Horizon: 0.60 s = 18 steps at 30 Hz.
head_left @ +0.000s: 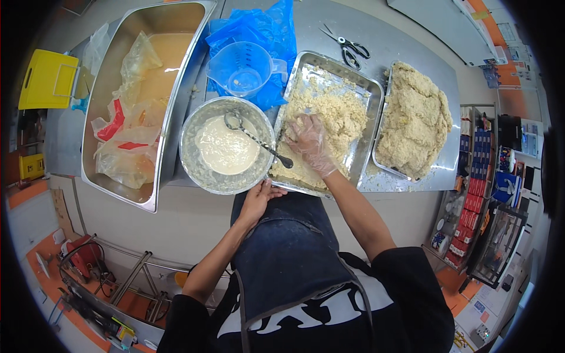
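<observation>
My right hand, in a clear plastic glove, is down in the pale breadcrumbs of a shallow metal tray. Its fingers are bent into the crumbs, and crumbs cling to them. My bare left hand grips the tray's near left corner, close against the outside of a round metal bowl. White batter fills the bowl's bottom. A metal ladle with a dark handle end lies across the bowl, its head in the batter and its handle reaching over the tray.
A second tray heaped with crumb-coated pieces stands at right. Black-handled scissors lie behind. A clear measuring jug rests on blue plastic bags. At left, a deep metal pan holds plastic bags and cloudy liquid.
</observation>
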Motion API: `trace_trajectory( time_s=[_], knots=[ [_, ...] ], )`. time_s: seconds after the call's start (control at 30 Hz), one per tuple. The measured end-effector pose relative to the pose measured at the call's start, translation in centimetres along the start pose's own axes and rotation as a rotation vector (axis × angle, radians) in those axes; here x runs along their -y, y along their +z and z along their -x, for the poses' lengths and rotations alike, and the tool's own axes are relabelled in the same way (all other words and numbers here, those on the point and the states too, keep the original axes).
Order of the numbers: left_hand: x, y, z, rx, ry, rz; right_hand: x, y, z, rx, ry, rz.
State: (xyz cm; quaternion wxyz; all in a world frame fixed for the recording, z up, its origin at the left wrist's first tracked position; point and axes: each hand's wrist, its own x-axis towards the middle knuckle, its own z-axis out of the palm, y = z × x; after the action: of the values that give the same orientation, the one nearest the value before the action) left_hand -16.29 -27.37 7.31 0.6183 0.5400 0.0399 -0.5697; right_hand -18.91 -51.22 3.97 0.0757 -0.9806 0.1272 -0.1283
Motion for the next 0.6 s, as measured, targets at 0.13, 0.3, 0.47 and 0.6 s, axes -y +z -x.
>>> trace_trajectory(
  time_s=[0.13, 0.3, 0.47, 0.6],
  knots=[
    [-0.7, -0.6, 0.4, 0.029, -0.049, -0.042, 0.4, 0.2, 0.1, -0.050, -0.044, -0.007],
    [-5.2, 0.8, 3.8, 0.232, 0.026, -0.892, -1.4, 2.0, 1.2, 0.068, -0.008, 0.102],
    [-16.5, 2.9, 6.6, 0.182, 0.389, -0.813, -2.5, 0.0, 1.3, -0.188, 0.130, -0.339],
    [-26.1, 4.0, 1.6, -0.102, 0.732, -0.978, -0.5, -2.3, 0.0, -0.161, 0.239, -0.261]
  ],
)
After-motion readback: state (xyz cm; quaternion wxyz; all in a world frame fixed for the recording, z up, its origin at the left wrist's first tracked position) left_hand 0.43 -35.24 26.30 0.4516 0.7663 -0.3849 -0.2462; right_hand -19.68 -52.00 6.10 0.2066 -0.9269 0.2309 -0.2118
